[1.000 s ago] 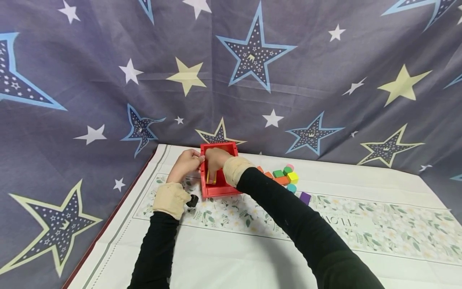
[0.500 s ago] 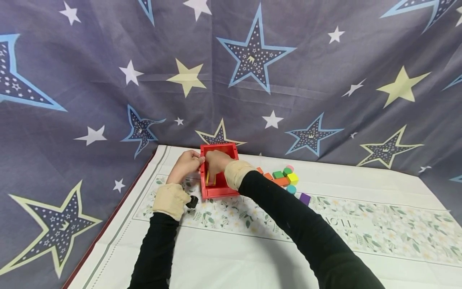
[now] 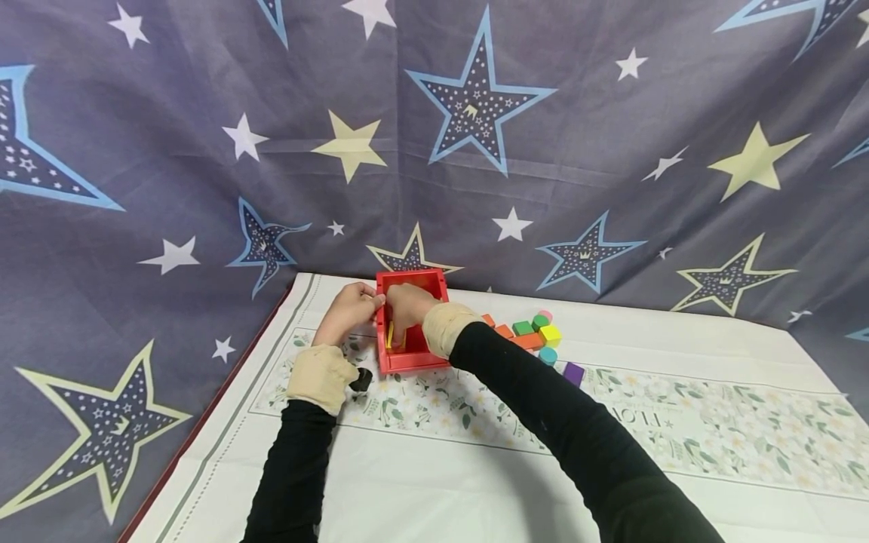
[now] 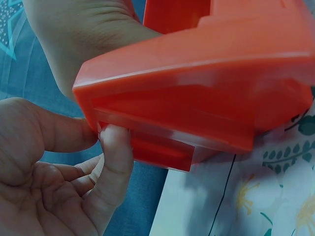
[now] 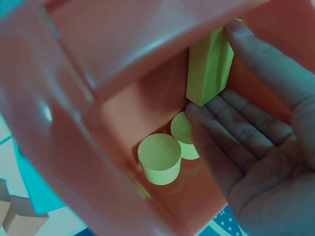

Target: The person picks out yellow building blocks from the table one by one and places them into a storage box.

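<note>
A red plastic box [image 3: 416, 362] with an open top stands at the back left of the table. My left hand [image 3: 349, 305] pinches its left rim between thumb and index finger, as the left wrist view shows at the box's edge [image 4: 167, 78]. Inside the box, my right hand [image 5: 270, 123] holds a long yellow block [image 5: 209, 69] upright against the wall, with the thumb near its upper end and fingertips at its lower end. Two yellow cylinders, one in front [image 5: 160, 157] and one partly behind the fingers [image 5: 182, 128], sit beside the block.
Right of the box lie several loose blocks: an orange block [image 3: 528, 342], a green block [image 3: 523, 327], a yellow cube [image 3: 551, 335], a teal cylinder [image 3: 548, 355] and a purple block [image 3: 573, 372]. A star-patterned curtain [image 3: 584, 181] hangs close behind the box.
My right hand has shifted very slightly towards me inside the box. The left hand, the box and the loose blocks stay where they were.
</note>
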`<action>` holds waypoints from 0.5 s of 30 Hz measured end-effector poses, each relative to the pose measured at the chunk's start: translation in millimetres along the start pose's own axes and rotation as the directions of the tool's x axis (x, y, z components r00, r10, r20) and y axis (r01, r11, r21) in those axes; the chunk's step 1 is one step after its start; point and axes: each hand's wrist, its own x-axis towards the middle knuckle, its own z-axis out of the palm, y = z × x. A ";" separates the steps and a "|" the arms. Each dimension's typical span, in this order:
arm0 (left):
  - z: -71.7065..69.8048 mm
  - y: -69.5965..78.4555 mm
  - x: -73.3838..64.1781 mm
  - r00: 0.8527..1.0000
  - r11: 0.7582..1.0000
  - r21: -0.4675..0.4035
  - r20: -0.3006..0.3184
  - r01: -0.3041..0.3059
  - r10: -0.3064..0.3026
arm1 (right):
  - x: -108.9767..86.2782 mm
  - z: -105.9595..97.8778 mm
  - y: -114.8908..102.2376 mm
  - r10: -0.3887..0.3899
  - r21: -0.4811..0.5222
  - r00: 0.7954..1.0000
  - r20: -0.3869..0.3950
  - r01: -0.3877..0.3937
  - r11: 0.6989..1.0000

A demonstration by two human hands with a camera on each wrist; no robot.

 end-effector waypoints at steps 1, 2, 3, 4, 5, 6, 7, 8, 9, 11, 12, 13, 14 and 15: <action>0.0 0.0 0.0 1.000 1.000 -0.003 0.000 -0.002 0.002 | 0.2 0.1 0.1 -0.001 0.000 1.000 0.000 0.001 1.000; -0.1 -0.1 0.0 1.000 1.000 -0.005 0.000 -0.003 0.003 | 0.4 0.2 0.2 0.001 0.000 1.000 0.001 -0.001 1.000; -0.2 -0.2 0.1 1.000 1.000 -0.006 0.000 -0.003 0.003 | 0.8 0.4 0.4 0.000 -0.002 1.000 0.001 0.000 1.000; -0.3 -0.2 0.2 1.000 1.000 -0.006 0.000 -0.003 0.003 | 1.2 0.5 0.4 0.002 -0.004 1.000 0.001 -0.002 1.000; -0.3 -0.2 0.3 1.000 1.000 -0.005 0.000 -0.002 0.002 | 1.5 0.7 0.5 0.002 -0.007 1.000 0.000 -0.002 1.000; -0.4 -0.1 0.3 1.000 1.000 -0.003 0.000 -0.001 0.001 | 1.9 0.9 0.6 0.001 -0.011 1.000 -0.001 -0.001 1.000; -0.5 -0.1 0.5 1.000 1.000 -0.002 0.000 0.001 -0.001 | 2.4 1.1 0.8 -0.001 -0.014 1.000 -0.002 0.001 1.000; -0.6 -0.1 0.5 1.000 1.000 -0.002 0.000 0.003 -0.003 | 2.6 1.4 1.0 -0.005 -0.017 1.000 -0.004 0.004 1.000; -0.6 -0.2 0.5 1.000 1.000 -0.001 0.000 0.004 -0.004 | 2.9 1.6 1.1 -0.008 -0.018 1.000 -0.004 0.008 1.000; -0.6 0.1 0.5 1.000 1.000 0.002 -0.001 0.006 -0.006 | 2.7 1.7 1.7 -0.013 -0.018 1.000 -0.006 0.013 1.000; -0.6 0.1 0.3 1.000 1.000 0.005 -0.002 0.006 -0.006 | 2.8 1.8 2.0 -0.014 -0.017 1.000 -0.006 0.014 1.000; -0.5 0.2 0.2 1.000 1.000 0.007 -0.002 0.006 -0.006 | 2.6 1.8 2.2 -0.016 -0.014 1.000 -0.006 0.016 1.000; -0.4 0.4 0.0 1.000 1.000 0.011 -0.003 0.006 -0.006 | 2.4 1.8 2.4 -0.016 -0.010 1.000 -0.005 0.016 1.000; -0.3 0.5 -0.1 1.000 1.000 0.015 -0.005 0.004 -0.004 | 2.4 1.6 2.7 -0.016 -0.009 1.000 -0.004 0.016 1.000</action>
